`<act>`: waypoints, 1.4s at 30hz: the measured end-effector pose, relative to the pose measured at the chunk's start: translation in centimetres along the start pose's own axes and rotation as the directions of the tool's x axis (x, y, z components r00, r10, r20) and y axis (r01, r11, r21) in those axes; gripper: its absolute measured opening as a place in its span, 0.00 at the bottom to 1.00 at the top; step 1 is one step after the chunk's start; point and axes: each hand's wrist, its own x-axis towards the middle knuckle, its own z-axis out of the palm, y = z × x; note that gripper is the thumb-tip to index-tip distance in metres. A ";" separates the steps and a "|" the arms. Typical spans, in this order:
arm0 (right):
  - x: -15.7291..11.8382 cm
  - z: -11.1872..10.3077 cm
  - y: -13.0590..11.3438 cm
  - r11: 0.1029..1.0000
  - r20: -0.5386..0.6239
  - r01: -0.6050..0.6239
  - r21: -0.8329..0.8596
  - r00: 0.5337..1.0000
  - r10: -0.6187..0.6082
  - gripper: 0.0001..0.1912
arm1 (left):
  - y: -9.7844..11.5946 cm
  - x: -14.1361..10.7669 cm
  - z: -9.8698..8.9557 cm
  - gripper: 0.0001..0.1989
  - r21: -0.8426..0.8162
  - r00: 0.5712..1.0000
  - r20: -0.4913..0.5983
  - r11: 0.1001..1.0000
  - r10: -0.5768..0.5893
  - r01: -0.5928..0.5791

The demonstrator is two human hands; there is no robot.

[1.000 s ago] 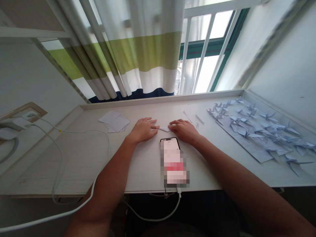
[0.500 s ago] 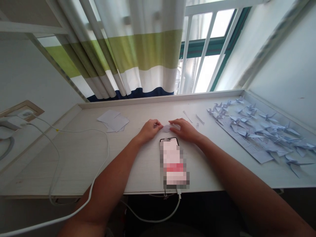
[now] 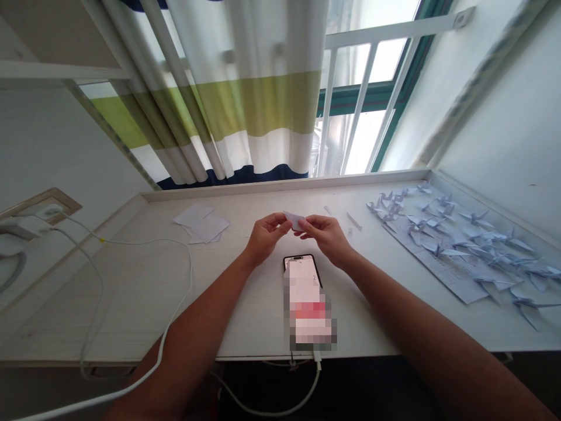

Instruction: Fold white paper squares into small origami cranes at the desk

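Note:
A small piece of folded white paper [image 3: 294, 220] is raised a little above the white desk [image 3: 144, 310]. My left hand [image 3: 268, 234] pinches its left end between thumb and fingers. On the other side, my right hand [image 3: 324, 235] grips the right end, fingers curled behind the paper. The exact folds are too small to make out. Just below both hands lies a phone [image 3: 305, 292] with a lit pink screen, partly blurred, and a white charging cable [image 3: 318, 359] runs from its lower end.
Several loose white paper sheets [image 3: 205, 227] lie to the left. Narrow paper strips [image 3: 354, 220] rest right of my hands. Many folded paper cranes [image 3: 438, 248] cover the right side, some on a printed sheet [image 3: 471, 292]. A white cord [image 3: 191, 269] crosses my left forearm.
Both hands have lifted the folded paper from the desk surface, and it now tilts up between their fingers. The right fingers, flatter before, are now curled around it. The camera view has tilted slightly up.

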 end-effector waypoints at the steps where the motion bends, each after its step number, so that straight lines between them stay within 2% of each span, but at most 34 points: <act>1: -0.1 0.2 -0.2 1.000 0.011 -0.007 0.023 1.000 0.007 0.20 | 0.1 -0.1 0.1 0.15 -0.002 1.000 -0.011 1.000 0.009 -0.009; 7: -0.4 0.5 -0.4 0.998 0.119 -0.036 -0.046 0.992 0.041 0.20 | 0.7 -0.2 0.3 0.14 -0.017 0.998 -0.056 1.000 -0.001 0.000; 16: -0.7 0.8 -0.5 0.978 0.281 -0.147 -0.146 0.942 0.184 0.25 | 0.7 -0.3 0.3 0.16 -0.046 0.990 -0.126 0.997 -0.061 0.056; 24: -0.6 0.7 0.3 0.968 0.379 -0.190 -0.166 0.894 0.240 0.28 | 0.9 -0.2 0.5 0.16 -0.059 0.991 -0.114 0.997 -0.063 0.056; 27: -0.5 0.5 0.5 0.980 0.384 -0.175 -0.093 0.902 0.197 0.32 | 1.0 -0.1 0.2 0.16 -0.073 0.994 -0.090 0.996 -0.054 0.047; 30: -0.4 0.2 0.4 0.987 0.377 -0.148 -0.065 0.912 0.162 0.30 | 1.0 0.0 0.0 0.16 -0.067 0.995 -0.090 0.997 -0.044 0.037; 35: -0.5 0.3 0.1 0.986 0.408 -0.121 -0.112 0.899 0.156 0.23 | 0.9 -0.1 0.0 0.16 -0.045 0.992 -0.119 0.999 -0.031 0.026; 42: -0.7 0.5 0.0 0.975 0.360 -0.114 -0.189 0.916 0.177 0.22 | 0.8 -0.2 0.3 0.16 -0.007 0.992 -0.127 1.000 -0.010 0.009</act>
